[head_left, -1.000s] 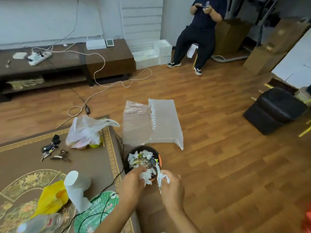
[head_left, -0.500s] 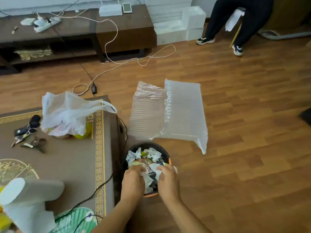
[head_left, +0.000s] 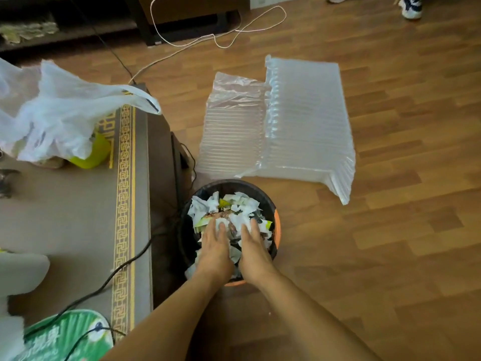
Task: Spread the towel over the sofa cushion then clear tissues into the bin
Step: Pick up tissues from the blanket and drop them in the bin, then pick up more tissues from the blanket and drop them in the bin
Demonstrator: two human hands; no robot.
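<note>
The wooden floor (head_left: pixel 377 243) is carrying most of what matters here, with the brown patterned worktop (head_left: pixel 78 217) sitting along its left side. A sheet of inflated air-column packaging (head_left: pixel 281 131) is lying flat on the floor just beyond the bin (head_left: pixel 276 225), and a white plastic bag (head_left: pixel 52 121) is slumping near the worktop's far edge. The bin is standing on the floor right against the worktop's right edge, and it is looking heaped to the rim with crumpled tissues (head_left: pixel 242 207) and scraps. A second ago both hands were pinching tissue above the rim; now the left hand (head_left: pixel 216 246) and the right hand (head_left: pixel 253 246) are lying side by side, palms down and fingers stretched out flat, pressing on the pile and gripping nothing. That is suggesting the load has gone in and is being packed down, so the tissue-clearing step is probably nearing its end. No towel or sofa cushion is showing in this view, so that part cannot be judged. With the bin this full, loose pieces may be springing back over the rim once the pressure is coming off.
</note>
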